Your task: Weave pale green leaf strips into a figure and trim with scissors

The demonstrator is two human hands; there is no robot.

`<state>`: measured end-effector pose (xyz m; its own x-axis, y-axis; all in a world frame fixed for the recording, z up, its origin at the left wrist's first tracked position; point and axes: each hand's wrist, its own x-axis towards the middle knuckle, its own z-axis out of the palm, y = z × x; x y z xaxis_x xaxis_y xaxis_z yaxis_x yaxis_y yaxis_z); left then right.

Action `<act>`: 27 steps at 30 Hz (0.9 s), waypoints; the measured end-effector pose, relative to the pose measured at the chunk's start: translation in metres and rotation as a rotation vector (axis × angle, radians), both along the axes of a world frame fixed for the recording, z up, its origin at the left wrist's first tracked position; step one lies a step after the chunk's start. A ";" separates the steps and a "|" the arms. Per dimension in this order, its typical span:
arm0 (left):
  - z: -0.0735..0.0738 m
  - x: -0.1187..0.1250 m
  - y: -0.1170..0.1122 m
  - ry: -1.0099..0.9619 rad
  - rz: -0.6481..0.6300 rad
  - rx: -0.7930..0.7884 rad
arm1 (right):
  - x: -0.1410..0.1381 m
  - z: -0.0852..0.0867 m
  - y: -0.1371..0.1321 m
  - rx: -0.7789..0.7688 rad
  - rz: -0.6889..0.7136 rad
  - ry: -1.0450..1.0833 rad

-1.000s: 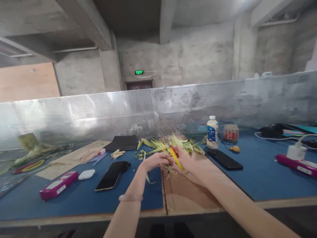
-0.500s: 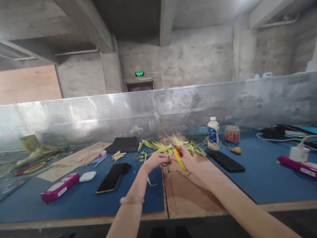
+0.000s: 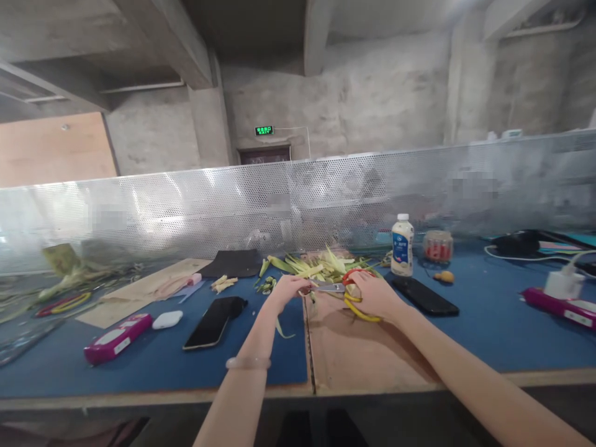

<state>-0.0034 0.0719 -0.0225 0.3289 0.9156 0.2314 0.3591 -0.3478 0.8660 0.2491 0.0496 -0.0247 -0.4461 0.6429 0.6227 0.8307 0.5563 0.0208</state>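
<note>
My right hand (image 3: 372,293) is closed round the red and yellow handles of a pair of scissors (image 3: 347,292), whose blades point left and lie level. Those blades reach my left hand (image 3: 289,290), which pinches a thin green-yellow leaf strip (image 3: 311,297) at the blade tips. Both hands hover over the brown board (image 3: 354,354) at the table's middle. Just behind them lies a heap of green and yellow leaf strips (image 3: 321,267).
A black phone (image 3: 213,314), a white case (image 3: 167,320) and a pink box (image 3: 117,338) lie to the left on the blue table (image 3: 139,372). To the right stand a white bottle (image 3: 401,246), a jar (image 3: 436,246), another phone (image 3: 423,296) and a pink box (image 3: 561,307). A perforated metal screen (image 3: 186,211) closes the back.
The scissors have swung from pointing up and away to lying level with blades pointing left. Both hands have sunk slightly toward the board.
</note>
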 end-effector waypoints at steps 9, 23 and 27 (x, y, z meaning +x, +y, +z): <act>0.007 0.000 -0.008 -0.029 0.067 -0.071 | 0.005 -0.003 0.005 0.075 -0.030 -0.102; 0.010 0.003 -0.011 -0.033 0.090 -0.099 | 0.006 -0.005 0.007 0.058 -0.001 -0.113; 0.008 0.003 -0.008 -0.032 0.093 -0.106 | 0.006 -0.005 0.006 0.059 0.000 -0.121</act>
